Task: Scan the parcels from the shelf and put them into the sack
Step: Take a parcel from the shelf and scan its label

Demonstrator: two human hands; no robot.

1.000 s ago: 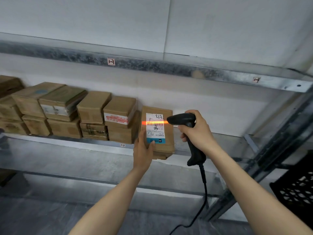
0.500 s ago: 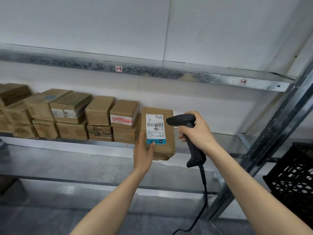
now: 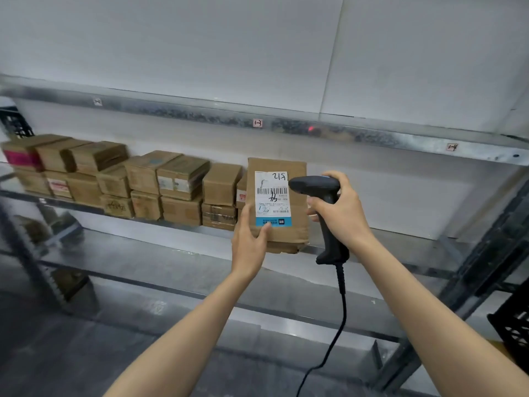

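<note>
My left hand point(image 3: 249, 242) grips the lower left corner of a brown cardboard parcel point(image 3: 297, 224), held upright in front of the shelf. Its white label with a barcode and a blue strip faces me. My right hand point(image 3: 342, 213) holds a black corded barcode scanner point(image 3: 317, 189) by its handle, its head just right of the label. A small red light spot point(image 3: 311, 128) shows on the upper shelf edge. Several more brown parcels point(image 3: 171, 184) are stacked in two layers on the metal shelf point(image 3: 386, 253) to the left. No sack is in view.
The upper shelf rail point(image 3: 200, 113) carries small number tags. A lower shelf level point(image 3: 171, 270) runs below. A dark upright post point(image 3: 486, 262) stands at the right, with a black plastic crate point(image 3: 515, 330) beside it. Another black crate point(image 3: 14, 124) sits far left.
The orange scan line on the label has gone out. The view has swung left, showing more parcels. The parcel has been lifted slightly off the shelf, and the red spot now lies on the upper rail.
</note>
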